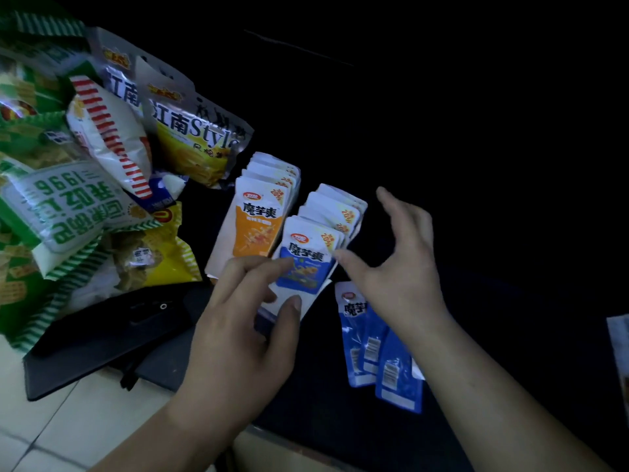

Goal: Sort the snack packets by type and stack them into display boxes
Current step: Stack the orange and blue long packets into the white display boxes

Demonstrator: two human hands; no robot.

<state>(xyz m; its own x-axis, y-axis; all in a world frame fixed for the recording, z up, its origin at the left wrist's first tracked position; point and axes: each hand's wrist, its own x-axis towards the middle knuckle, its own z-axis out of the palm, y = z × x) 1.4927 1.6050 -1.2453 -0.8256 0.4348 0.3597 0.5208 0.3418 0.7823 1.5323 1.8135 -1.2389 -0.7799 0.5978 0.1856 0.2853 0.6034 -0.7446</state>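
Note:
Two white display boxes stand side by side on a dark surface. The left box [218,253] holds a row of several orange packets [257,219]. The right box [306,303] holds a row of several blue packets [306,264]. My left hand [245,328] grips the front of the right box, thumb on its white front wall and fingers across the foremost packets. My right hand [398,260] hovers with fingers spread just right of the blue row, its thumb tip close to the front blue packet. A few loose blue packets [381,362] lie flat below my right wrist.
A heap of large snack bags [68,185] in green, white, red-striped and yellow fills the left side. A black flat bag or case [102,338] lies under them over pale floor tiles [85,427]. Another packet edge [619,349] shows at the far right.

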